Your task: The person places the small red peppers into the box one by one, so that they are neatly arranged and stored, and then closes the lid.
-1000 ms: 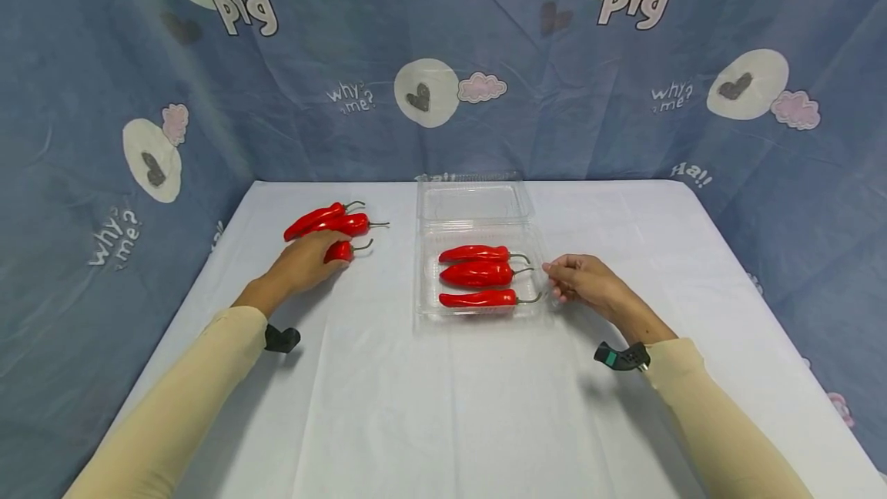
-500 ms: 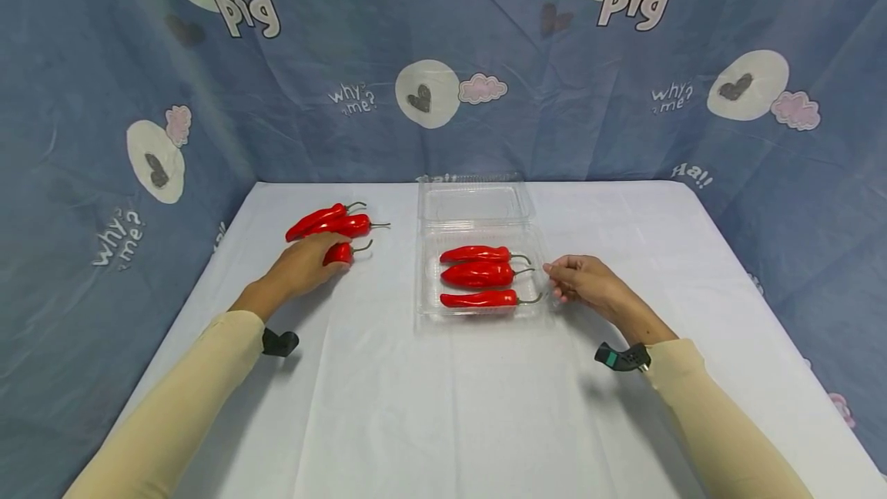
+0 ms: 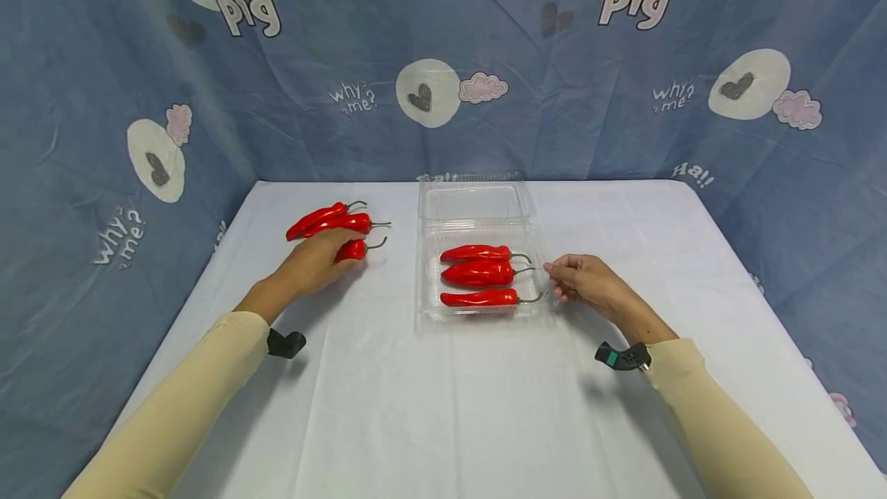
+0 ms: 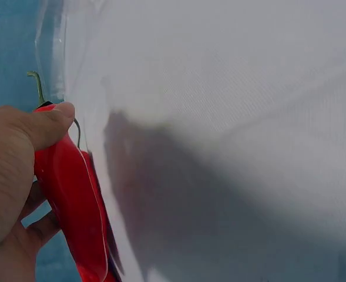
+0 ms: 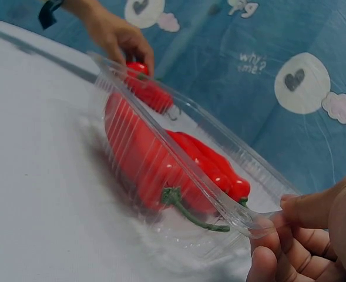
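Observation:
My left hand (image 3: pixel 315 262) grips a red chili pepper (image 3: pixel 352 250), its curved stem pointing right. In the left wrist view, the thumb presses the red chili pepper (image 4: pixel 70 188) near its stem end, with fingers behind it. Two more red peppers (image 3: pixel 333 222) lie on the white cloth just beyond that hand. My right hand (image 3: pixel 585 282) pinches the right rim of a clear plastic clamshell box (image 3: pixel 424 283); the right wrist view shows its thumb (image 5: pixel 313 208) over the box corner. Three red peppers (image 3: pixel 478 276) lie side by side in the box, stems to the right.
The box's lid (image 3: pixel 476 202) is folded back, lying toward the rear edge of the white-covered table (image 3: pixel 443 406). A blue printed curtain (image 3: pixel 312 122) hangs behind the table and along both sides.
My left hand has shifted slightly to the right, carrying the chili pepper with it. The right hand, the box and the other peppers stay where they were.

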A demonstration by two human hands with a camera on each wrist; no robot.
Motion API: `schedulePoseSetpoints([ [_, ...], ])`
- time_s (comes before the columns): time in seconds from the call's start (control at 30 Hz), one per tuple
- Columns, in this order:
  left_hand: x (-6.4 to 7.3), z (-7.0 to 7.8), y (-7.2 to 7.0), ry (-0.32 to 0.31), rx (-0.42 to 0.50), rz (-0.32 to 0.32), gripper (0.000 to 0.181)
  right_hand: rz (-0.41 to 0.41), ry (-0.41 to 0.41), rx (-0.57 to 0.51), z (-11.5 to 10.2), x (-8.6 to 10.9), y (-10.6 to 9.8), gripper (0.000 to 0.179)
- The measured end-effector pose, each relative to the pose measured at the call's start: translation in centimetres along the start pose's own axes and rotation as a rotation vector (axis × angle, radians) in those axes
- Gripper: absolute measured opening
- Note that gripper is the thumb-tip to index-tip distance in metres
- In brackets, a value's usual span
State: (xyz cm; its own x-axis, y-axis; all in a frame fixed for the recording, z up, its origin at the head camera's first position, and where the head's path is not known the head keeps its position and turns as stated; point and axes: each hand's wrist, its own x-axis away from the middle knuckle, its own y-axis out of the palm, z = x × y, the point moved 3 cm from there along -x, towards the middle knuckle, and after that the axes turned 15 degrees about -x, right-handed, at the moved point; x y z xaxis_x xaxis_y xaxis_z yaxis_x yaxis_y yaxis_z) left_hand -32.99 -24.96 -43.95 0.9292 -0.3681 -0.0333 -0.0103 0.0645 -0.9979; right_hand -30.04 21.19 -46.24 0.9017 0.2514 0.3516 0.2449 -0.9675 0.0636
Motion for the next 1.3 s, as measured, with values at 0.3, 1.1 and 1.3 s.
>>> schedulePoseSetpoints([
  [0.3,-0.1,1.7,-1.1,0.032,-0.003,0.022,0.058,-0.003,-0.008,-0.005,0.1,0.0,-0.1,0.036],
  [1.1,-0.6,6.6,-3.4,0.123,0.039,0.029,0.057,-0.010,-0.011,-0.013,0.1,0.0,0.0,0.033],
  [1.3,-0.9,7.6,-3.8,0.144,0.050,0.026,0.057,-0.010,-0.011,-0.006,0.1,0.0,-0.1,0.035],
])
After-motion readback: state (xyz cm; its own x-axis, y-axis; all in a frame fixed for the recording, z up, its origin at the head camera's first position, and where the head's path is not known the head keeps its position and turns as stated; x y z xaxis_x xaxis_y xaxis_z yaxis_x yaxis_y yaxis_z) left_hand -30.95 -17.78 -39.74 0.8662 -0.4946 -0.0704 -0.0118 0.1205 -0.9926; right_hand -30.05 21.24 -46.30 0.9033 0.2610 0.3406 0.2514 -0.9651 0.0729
